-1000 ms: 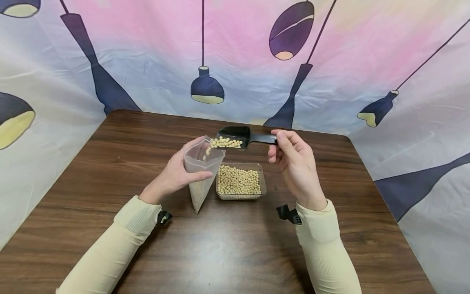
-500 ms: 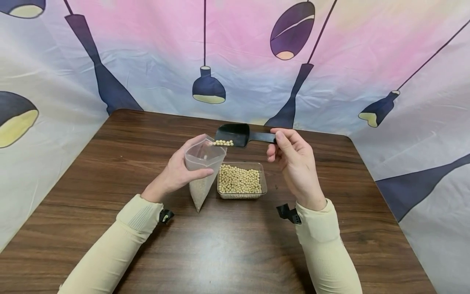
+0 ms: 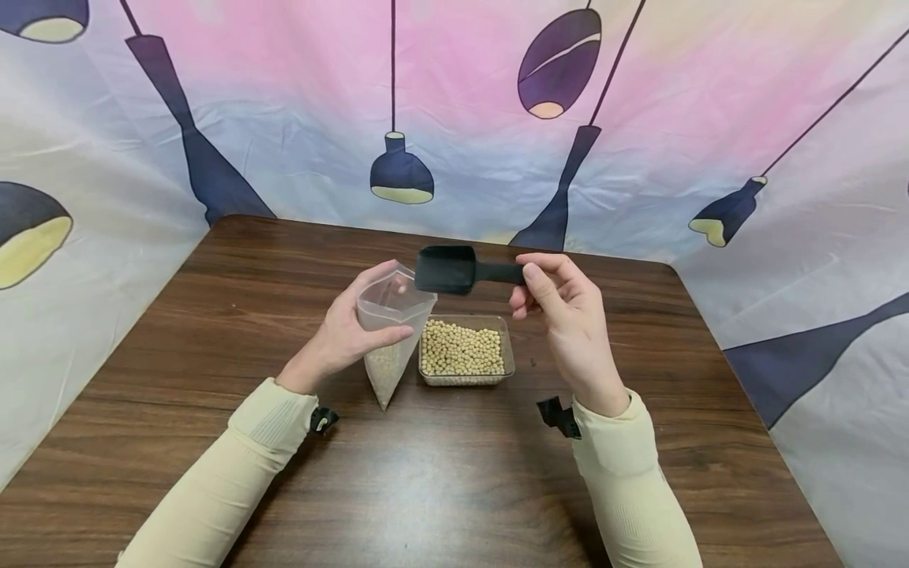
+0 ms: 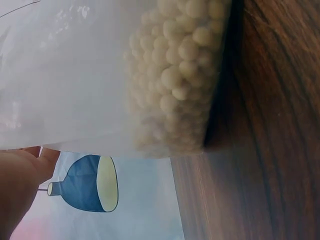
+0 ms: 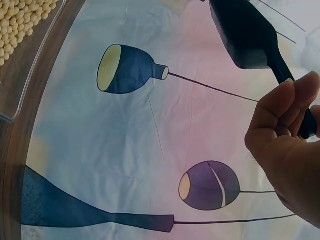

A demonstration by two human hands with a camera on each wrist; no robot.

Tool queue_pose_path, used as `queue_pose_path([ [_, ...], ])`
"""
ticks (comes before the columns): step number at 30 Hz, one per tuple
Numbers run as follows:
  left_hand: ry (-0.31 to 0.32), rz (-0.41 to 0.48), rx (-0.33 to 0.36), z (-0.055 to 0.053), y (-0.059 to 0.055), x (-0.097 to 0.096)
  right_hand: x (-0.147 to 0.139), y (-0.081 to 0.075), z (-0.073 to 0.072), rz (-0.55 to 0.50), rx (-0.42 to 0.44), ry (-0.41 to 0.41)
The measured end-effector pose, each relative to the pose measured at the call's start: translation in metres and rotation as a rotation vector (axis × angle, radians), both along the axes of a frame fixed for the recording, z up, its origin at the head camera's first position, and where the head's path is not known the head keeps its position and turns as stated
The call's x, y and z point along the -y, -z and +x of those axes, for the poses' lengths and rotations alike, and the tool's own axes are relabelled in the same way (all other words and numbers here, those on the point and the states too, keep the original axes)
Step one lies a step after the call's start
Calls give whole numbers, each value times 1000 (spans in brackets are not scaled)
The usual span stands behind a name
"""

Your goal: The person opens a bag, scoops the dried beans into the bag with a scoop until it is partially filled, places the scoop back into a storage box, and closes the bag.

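My left hand (image 3: 341, 335) grips a translucent plastic bag (image 3: 399, 319) near its top, thumb across the front, with the mouth held wide. Pale round beans (image 4: 172, 75) fill the bag's lower part in the left wrist view. By the handle, my right hand (image 3: 568, 315) pinches a black scoop (image 3: 446, 270) between thumb and fingers. The scoop's blade is over the right edge of the bag's mouth, and no beans show in it. Below the scoop, a clear plastic tub (image 3: 509, 359) of the same beans stands on the table, right beside the bag.
The brown wooden table (image 3: 426, 481) extends to a far edge, behind which hangs a cloth backdrop (image 3: 298, 118) printed with lamps. Black camera mounts (image 3: 559, 416) sit at the wrists, close above the tabletop.
The beans in the scoop have slid into the bag, and the scoop has tipped further over. My right hand has shifted slightly left; the left hand and tub stay about where they were.
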State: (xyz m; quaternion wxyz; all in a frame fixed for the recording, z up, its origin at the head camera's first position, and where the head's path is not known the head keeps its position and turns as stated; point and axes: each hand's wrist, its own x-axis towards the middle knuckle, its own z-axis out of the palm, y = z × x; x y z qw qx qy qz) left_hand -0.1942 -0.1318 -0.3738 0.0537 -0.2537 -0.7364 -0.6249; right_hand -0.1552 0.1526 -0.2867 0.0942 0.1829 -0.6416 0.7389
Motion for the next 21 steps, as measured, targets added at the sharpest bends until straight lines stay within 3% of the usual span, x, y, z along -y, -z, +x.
queue_pose_path([
  [8, 2, 24, 3, -1, 1, -2, -3, -1, 2, 85, -46, 49],
  [14, 5, 70, -2, -3, 3, -4, -22, -5, 3, 162, -146, 203],
  [17, 5, 97, -13, -3, 3, -5, -33, 0, 0, 310, -151, 276],
  [21, 5, 127, -31, -3, 4, -6, -42, 19, -5, 623, -67, 269],
])
